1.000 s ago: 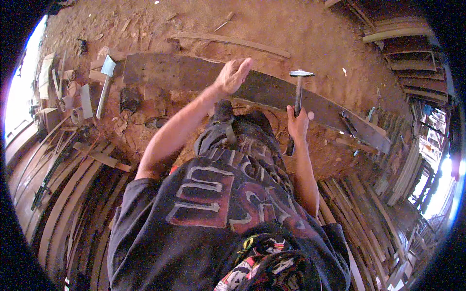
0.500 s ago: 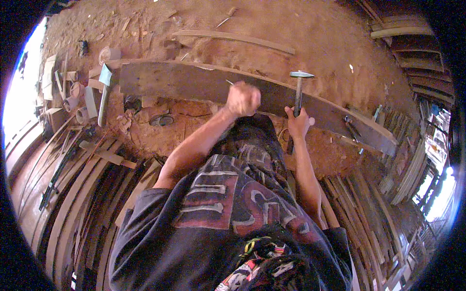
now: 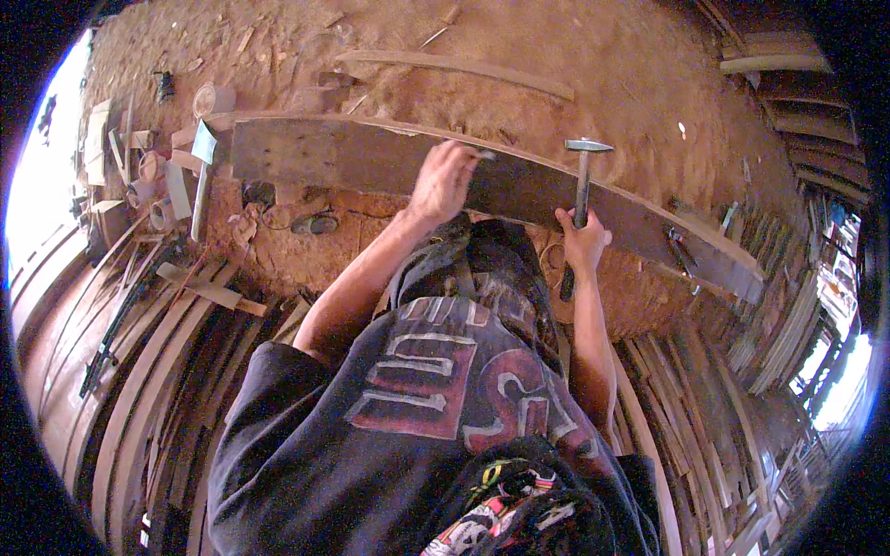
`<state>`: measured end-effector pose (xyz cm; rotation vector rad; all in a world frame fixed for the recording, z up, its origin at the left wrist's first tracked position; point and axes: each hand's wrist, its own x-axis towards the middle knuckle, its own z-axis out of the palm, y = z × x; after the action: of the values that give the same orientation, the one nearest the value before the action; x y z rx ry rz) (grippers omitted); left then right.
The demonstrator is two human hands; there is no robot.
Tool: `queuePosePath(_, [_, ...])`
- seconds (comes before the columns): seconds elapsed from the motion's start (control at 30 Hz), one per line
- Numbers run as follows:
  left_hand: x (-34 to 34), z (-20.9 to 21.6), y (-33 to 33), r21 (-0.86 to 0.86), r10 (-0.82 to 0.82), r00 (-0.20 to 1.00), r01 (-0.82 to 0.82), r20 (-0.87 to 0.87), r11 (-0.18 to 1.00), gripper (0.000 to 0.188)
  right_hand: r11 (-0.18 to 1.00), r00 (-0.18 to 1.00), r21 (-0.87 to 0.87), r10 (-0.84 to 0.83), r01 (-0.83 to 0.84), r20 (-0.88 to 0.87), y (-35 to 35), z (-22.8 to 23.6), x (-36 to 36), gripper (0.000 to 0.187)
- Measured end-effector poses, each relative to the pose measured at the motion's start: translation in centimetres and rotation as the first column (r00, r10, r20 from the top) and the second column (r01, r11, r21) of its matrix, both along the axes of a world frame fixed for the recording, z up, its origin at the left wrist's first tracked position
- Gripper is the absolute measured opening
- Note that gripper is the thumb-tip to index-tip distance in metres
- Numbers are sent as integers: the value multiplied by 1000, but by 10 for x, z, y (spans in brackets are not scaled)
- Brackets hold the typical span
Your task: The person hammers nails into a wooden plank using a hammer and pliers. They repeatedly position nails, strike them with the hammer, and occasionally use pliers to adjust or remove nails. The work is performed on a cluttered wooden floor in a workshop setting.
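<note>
My right hand (image 3: 582, 243) is closed around the dark handle of a hammer (image 3: 582, 190), which stands upright with its metal head on top, above the right part of a long wooden plank (image 3: 324, 153). Over the plank's middle, my left hand (image 3: 443, 183) has its fingers pinched together. A small, thin, light-coloured piece (image 3: 485, 155) shows at those fingertips, too blurred to name surely. To the left, a hatchet-like tool (image 3: 201, 176) with a pale blade rests against the plank's end. A dark hand tool (image 3: 681, 248) lies on the plank's right part.
Long boards (image 3: 148, 398) lie stacked on my left, and more strips (image 3: 691, 408) on my right. A roll-shaped pale object (image 3: 213, 99) sits past the plank's left end. Beyond the plank, a narrow wooden strip (image 3: 454, 67) lies on the earthen floor. A sandal-like object (image 3: 315, 224) is near the plank.
My left hand has turned, its fingertips now toward the right, with the small piece at its right side. My right hand and the hammer stay upright, slightly shifted right in view.
</note>
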<state>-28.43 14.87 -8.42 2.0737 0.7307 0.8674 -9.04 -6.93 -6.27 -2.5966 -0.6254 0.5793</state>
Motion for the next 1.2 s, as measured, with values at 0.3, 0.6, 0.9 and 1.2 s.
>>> queuePosePath(0.3, [-36,9,45,-466,408,913,-365,-10,806,17,999,998,30,15,-17,64,-7,-17,7,44])
queuePosePath(0.6, [-24,-18,49,-635,302,942,-146,144,758,12,999,1000,-45,2,-2,1,-10,-26,12,49])
queuePosePath(0.9, [-26,-13,45,-577,315,946,-215,77,788,9,1000,1000,-21,4,-4,-2,-10,-26,12,52])
queuePosePath(1.2, [-26,-10,44,-546,321,943,-227,82,806,7,997,995,-9,74,-74,72,-12,-28,13,56])
